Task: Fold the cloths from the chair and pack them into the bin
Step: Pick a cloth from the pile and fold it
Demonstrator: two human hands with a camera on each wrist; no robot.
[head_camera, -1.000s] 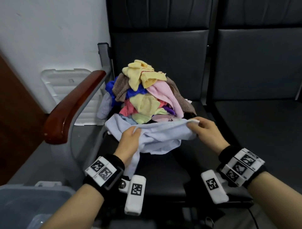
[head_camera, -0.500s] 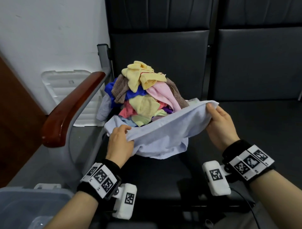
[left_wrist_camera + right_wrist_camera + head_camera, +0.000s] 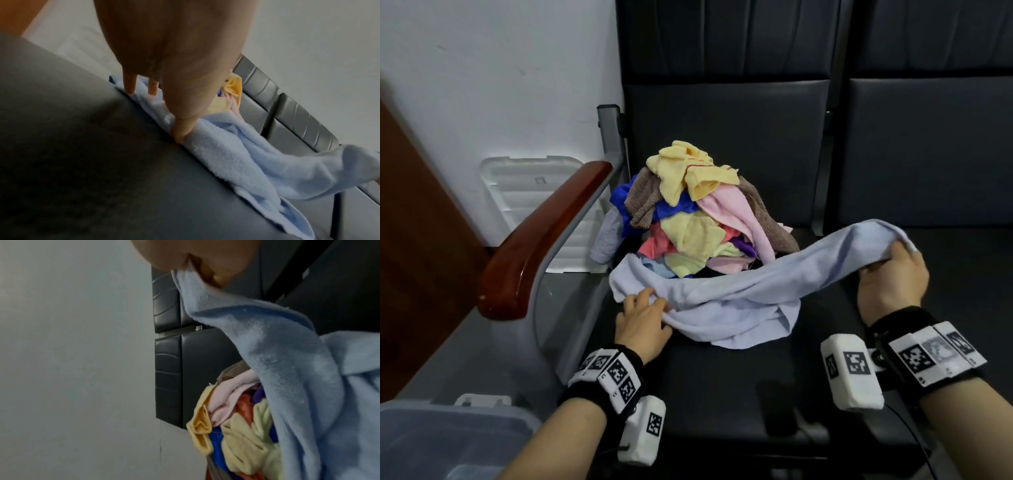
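The light blue cloth (image 3: 729, 298) lies stretched across the front of the chair seat (image 3: 722, 383), just before the heap of cloths (image 3: 688, 219). The left hand (image 3: 643, 322) presses its left end down with straight fingers; the right hand (image 3: 890, 277) pinches the other end, lifted over the seat's right edge.

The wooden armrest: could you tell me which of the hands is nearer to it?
Left. The left hand rests on the light blue cloth just beside the wooden armrest; the right hand holds the cloth's far end.
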